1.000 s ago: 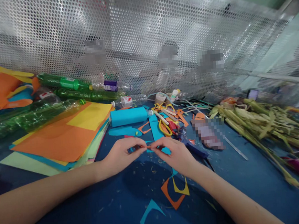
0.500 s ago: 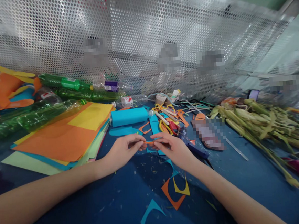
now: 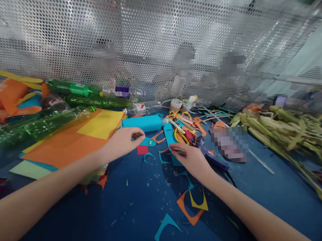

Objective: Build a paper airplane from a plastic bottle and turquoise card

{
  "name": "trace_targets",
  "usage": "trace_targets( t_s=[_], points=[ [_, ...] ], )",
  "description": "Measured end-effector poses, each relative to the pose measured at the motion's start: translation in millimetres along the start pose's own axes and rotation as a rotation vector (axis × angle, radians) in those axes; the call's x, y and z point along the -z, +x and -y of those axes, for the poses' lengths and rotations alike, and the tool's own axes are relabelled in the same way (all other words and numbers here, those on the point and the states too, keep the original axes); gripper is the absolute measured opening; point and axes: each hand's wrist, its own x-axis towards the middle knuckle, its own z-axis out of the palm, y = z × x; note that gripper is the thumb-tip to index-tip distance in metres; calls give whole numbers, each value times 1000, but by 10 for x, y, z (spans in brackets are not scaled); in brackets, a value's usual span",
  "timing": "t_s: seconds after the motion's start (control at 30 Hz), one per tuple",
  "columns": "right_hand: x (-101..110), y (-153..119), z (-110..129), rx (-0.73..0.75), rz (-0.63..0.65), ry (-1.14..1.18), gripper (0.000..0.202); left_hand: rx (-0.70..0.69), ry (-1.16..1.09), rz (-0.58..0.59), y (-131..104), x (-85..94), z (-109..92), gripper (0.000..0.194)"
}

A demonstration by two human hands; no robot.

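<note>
My right hand [image 3: 190, 157] pinches a thin orange paper strip [image 3: 166, 149], whose end pokes out left of the fingertips. Below and behind it lies a long blue paper piece [image 3: 169, 136]. My left hand [image 3: 127, 141] hovers by the edge of the paper stack, thumb and index finger curled together; whatever may be between them is hidden. Near its fingertips lie a blue paper oval [image 3: 150, 141] with a small green spot and a red paper square [image 3: 142, 149]. Just behind is a bottle wrapped in blue paper [image 3: 143, 123], lying on its side.
Coloured paper sheets [image 3: 65, 150] are stacked at left, with green plastic bottles [image 3: 39, 126] behind. Cut scraps [image 3: 189, 211] lie in front. A dark blue tool [image 3: 216, 160] with a cord sits right of my right hand. Dried husks [image 3: 284, 133] lie far right. A perforated metal screen [image 3: 148, 36] stands behind.
My hands have come apart. The left hand moved left and slightly up, away from the orange strip; the right hand keeps it. The red square and blue oval now show between them.
</note>
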Motion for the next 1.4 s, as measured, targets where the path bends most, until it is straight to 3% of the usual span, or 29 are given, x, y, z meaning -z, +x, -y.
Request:
trace_targets(
  t_s=[0.1,0.23,0.43,0.63,0.9,1.03,1.17,1.27,1.4],
  points=[
    [-26,-18,43,99,53,-118,31,40,31,41,43,94,45,22],
    [-45,-47,74,259,85,-213,25,31,40,67,79,185,78,23],
    [-33,-48,70,386,79,-283,25,-77,107,165,29,-2,140,21],
    [-34,-69,83,431,96,-337,32,-202,182,163,-71,-186,114,23],
    [-33,-103,81,407,138,-371,33,-131,121,51,-36,-209,165,24],
    [-14,-102,110,401,142,-371,25,-58,-59,-64,7,-183,194,29],
    [7,-80,124,415,128,-354,25,35,-319,-103,43,-133,214,39],
    [18,-62,128,397,115,-330,23,33,-243,-89,43,-124,216,34],
    [4,-55,109,358,97,-312,18,-104,29,72,-3,-157,185,23]
  ],
)
